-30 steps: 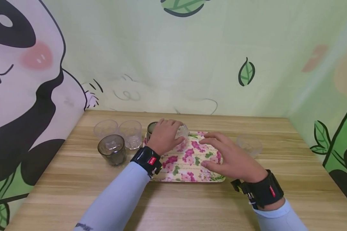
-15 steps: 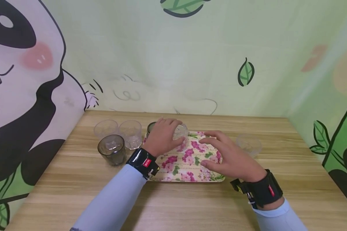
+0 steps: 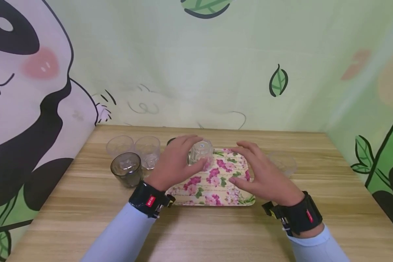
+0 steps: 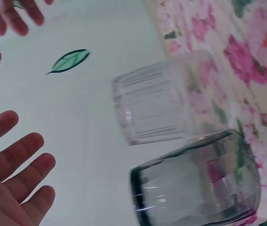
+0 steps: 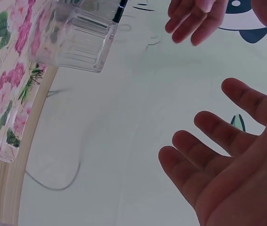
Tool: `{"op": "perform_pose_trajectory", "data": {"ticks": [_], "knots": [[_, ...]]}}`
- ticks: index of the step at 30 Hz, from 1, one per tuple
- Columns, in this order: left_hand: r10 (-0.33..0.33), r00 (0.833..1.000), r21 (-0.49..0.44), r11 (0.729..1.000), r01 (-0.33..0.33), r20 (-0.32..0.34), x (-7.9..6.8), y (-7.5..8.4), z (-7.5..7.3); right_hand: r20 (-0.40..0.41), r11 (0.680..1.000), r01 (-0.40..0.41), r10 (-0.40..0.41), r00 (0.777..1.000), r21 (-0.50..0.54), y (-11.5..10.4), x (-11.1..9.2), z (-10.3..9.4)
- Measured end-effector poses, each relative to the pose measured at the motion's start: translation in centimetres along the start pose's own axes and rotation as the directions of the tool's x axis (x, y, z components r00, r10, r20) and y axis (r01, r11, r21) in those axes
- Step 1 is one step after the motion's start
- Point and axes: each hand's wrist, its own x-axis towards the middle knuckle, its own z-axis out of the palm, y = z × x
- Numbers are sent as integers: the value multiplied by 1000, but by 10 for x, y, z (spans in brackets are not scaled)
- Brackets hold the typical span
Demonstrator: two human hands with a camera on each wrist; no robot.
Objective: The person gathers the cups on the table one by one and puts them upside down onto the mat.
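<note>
On the flowered tray [image 3: 213, 189] a clear glass [image 3: 201, 151] stands upside down, its thick base upward. Next to it is a smoky dark glass [image 4: 194, 188], mostly hidden behind my left hand in the head view. My left hand [image 3: 175, 160] hovers over the tray's left side, fingers extended and holding nothing; the left wrist view shows its fingertips [image 4: 44, 162] apart from both glasses. Above the tray's right edge is my right hand [image 3: 265, 174], fingers spread and nothing in its grasp. A faint clear glass [image 3: 283, 165] stands beyond that hand.
Left of the tray, two clear glasses [image 3: 148, 154] and a smoky glass [image 3: 127, 171] stand on the wooden table [image 3: 209, 233]. A printed cloth wall [image 3: 196, 72] rises behind the table, with side walls at left and right.
My left hand has drawn back down and to the left, uncovering more of the clear glass on the tray. The right hand's fingers have risen slightly. The glasses have stayed put.
</note>
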Motion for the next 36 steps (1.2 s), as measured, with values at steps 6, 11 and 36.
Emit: {"op": "perform_pose_trajectory", "data": {"ticks": [6,11,36], "knots": [[20,1000,-52,998,-19,14,-7,12,-12,-17,1000,17,-18,1000,-21,1,-1,-2],[45,999,-79,996,-43,18,-9,21,-19,-29,999,29,-30,999,-27,1,-1,-4],[99,995,-123,987,-100,-15,-22,25,-21,-4,999,29,-29,1000,-16,-6,-8,-12]]}}
